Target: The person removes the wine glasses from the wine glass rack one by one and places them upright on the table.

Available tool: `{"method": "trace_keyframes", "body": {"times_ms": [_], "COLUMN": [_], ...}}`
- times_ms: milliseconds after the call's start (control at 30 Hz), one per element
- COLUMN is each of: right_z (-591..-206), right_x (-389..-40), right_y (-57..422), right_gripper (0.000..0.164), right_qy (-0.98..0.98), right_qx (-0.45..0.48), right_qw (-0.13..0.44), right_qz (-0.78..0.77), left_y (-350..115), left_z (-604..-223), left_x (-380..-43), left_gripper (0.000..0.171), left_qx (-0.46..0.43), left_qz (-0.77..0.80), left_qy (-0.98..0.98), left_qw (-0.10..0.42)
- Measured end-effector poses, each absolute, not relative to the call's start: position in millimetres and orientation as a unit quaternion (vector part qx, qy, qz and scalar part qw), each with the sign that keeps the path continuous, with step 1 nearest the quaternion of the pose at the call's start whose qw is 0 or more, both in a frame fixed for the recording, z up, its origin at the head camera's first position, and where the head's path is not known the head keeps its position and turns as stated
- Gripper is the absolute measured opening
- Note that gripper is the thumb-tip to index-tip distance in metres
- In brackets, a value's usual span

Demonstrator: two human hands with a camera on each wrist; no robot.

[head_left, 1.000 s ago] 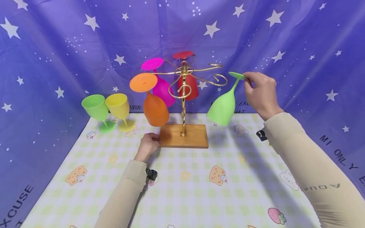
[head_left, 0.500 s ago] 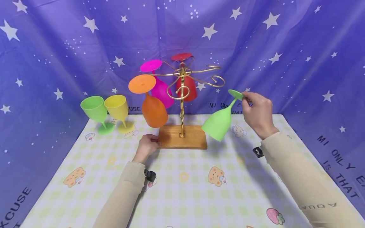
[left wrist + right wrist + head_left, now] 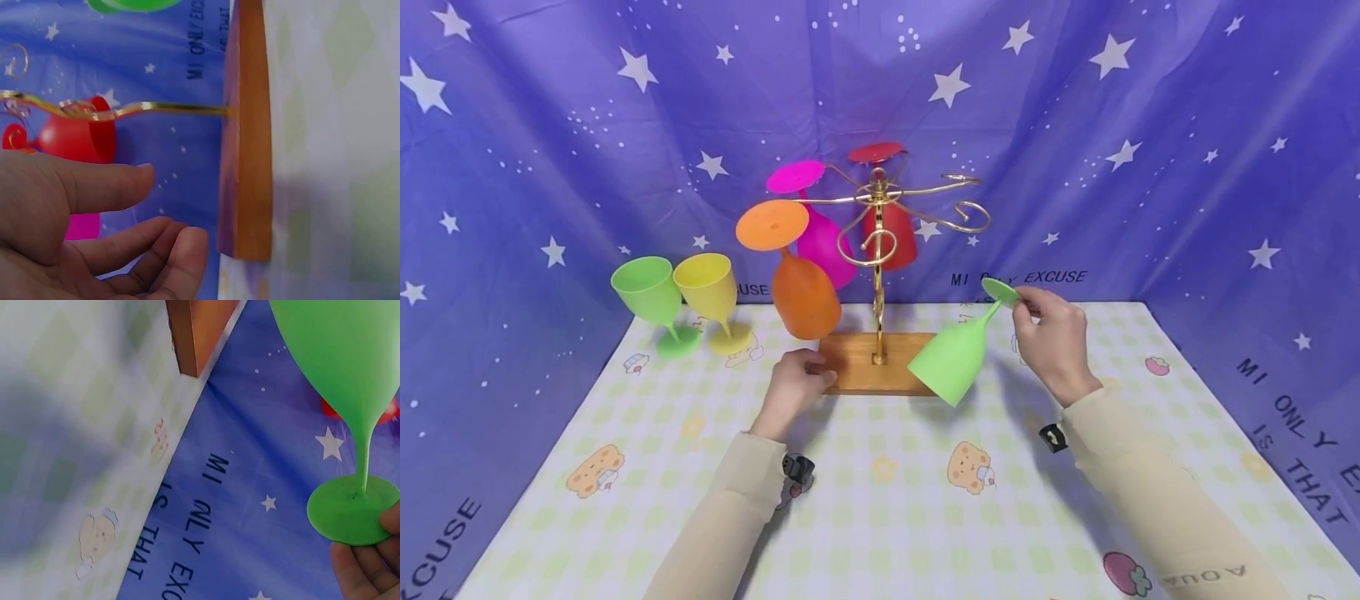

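Note:
In the head view my right hand (image 3: pixel 1051 337) pinches the round foot of a light green goblet (image 3: pixel 951 358). The goblet hangs tilted, bowl downward, in front of the right part of the rack's wooden base (image 3: pixel 880 379). In the right wrist view, thumb and fingers hold the edge of the green foot (image 3: pixel 350 512). My left hand (image 3: pixel 793 385) is at the base's left end. The left wrist view shows its thumb and loosely bent fingers apart, with nothing between them. Orange (image 3: pixel 805 296), magenta (image 3: pixel 827 250) and red (image 3: pixel 891 237) goblets hang upside down on the gold rack (image 3: pixel 878 283).
Another green goblet (image 3: pixel 647 287) and a yellow goblet (image 3: pixel 706 283) stand upright at the table's back left. Bare curled hooks (image 3: pixel 973 217) stick out on the rack's right and front. A blue star curtain (image 3: pixel 1037 100) surrounds the checked table (image 3: pixel 880 533).
My right hand has lowered the green goblet from beside the hooks, down and leftward to the base, and it tilts more. The left hand has let go of the base's edge.

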State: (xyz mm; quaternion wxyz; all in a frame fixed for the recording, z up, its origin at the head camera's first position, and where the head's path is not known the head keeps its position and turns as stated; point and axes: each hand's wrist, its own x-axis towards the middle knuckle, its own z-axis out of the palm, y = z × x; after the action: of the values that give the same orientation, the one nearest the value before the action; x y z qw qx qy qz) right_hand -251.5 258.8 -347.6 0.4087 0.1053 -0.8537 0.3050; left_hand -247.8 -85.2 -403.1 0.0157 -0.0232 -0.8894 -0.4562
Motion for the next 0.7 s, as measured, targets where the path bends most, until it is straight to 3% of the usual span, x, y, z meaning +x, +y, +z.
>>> {"method": "trace_keyframes", "body": {"times_ms": [267, 467, 700], "right_z": [-357, -364, -373], "right_x": [-245, -240, -238], "right_y": [248, 241, 231], "right_gripper": [0.022, 0.021, 0.021], "right_qy": [-0.853, -0.851, -0.846], "right_qx": [0.093, 0.084, 0.072], "right_qw": [0.402, 0.402, 0.401], "right_qz": [0.319, 0.328, 0.345], "left_y": [-68, -58, -52], "left_z": [-393, -390, -390], "left_x": [-226, -206, -193], "left_gripper": [0.024, 0.019, 0.028], "left_qx": [-0.088, -0.159, -0.18], "left_qz": [-0.478, -0.527, -0.575], "left_qy": [-0.874, -0.832, -0.792], "left_qw": [-0.011, -0.07, -0.095]}}
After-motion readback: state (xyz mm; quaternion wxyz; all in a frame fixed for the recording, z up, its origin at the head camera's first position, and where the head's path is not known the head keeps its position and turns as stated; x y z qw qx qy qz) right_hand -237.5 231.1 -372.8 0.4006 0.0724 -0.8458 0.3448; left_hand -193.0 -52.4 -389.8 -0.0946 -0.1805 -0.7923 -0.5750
